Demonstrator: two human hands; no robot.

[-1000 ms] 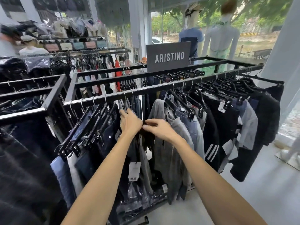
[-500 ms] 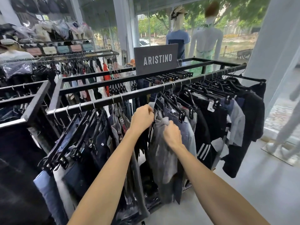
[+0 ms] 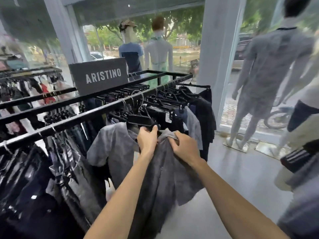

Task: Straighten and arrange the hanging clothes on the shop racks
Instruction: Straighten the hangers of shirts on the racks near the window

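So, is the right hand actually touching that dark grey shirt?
Touching. In the head view the right hand pinches the dark grey shirt near its collar, bunching the fabric between fingers and thumb.

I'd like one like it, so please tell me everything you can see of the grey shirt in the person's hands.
The grey shirt looks like soft, mottled charcoal cotton, with a short sleeve spread to the right. Its top sits at a black hanger below the rack, and its body hangs down between the person's forearms. The left hand grips it at the collar, beside the hanger's end. The right hand bunches the shoulder cloth.
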